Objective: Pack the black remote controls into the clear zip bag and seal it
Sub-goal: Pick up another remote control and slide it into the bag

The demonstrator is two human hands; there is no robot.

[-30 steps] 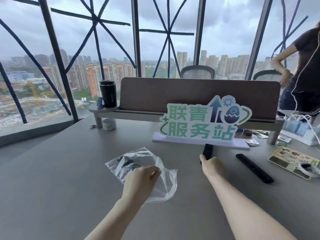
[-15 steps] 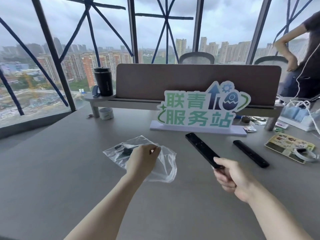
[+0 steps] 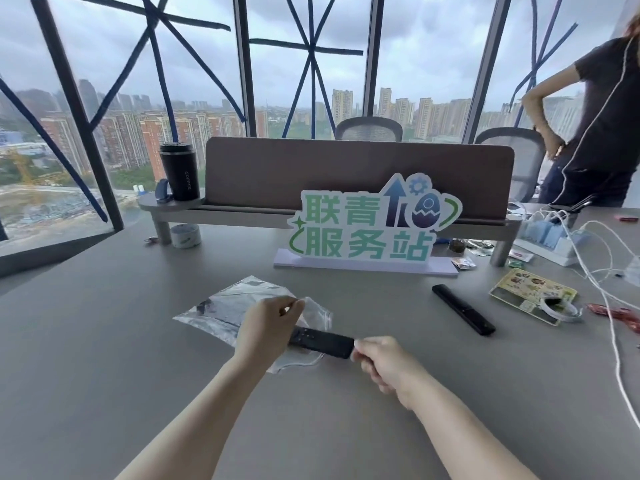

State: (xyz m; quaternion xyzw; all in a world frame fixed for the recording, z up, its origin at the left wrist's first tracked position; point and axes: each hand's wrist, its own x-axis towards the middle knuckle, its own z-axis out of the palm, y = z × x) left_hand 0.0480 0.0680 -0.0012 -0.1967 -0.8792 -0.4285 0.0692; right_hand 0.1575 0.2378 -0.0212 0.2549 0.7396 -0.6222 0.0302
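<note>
A clear zip bag (image 3: 228, 308) lies on the grey table with something dark inside it at its far left end. My left hand (image 3: 265, 327) pinches the upper edge of the bag's mouth and holds it up. My right hand (image 3: 384, 362) grips the near end of a black remote control (image 3: 323, 341), whose far end sits at the bag's mouth, partly behind my left hand. A second black remote control (image 3: 462, 309) lies loose on the table to the right.
A green-lettered sign (image 3: 370, 226) stands behind the bag in front of a brown desk divider (image 3: 346, 168). A black tumbler (image 3: 180, 171), a tape roll (image 3: 186, 236), a printed card (image 3: 530, 292), white cables (image 3: 595, 271) and a standing person (image 3: 599, 123) are around.
My right hand picked up the remote from near the sign and carried it left to the bag's mouth. My left hand kept hold of the bag's edge.
</note>
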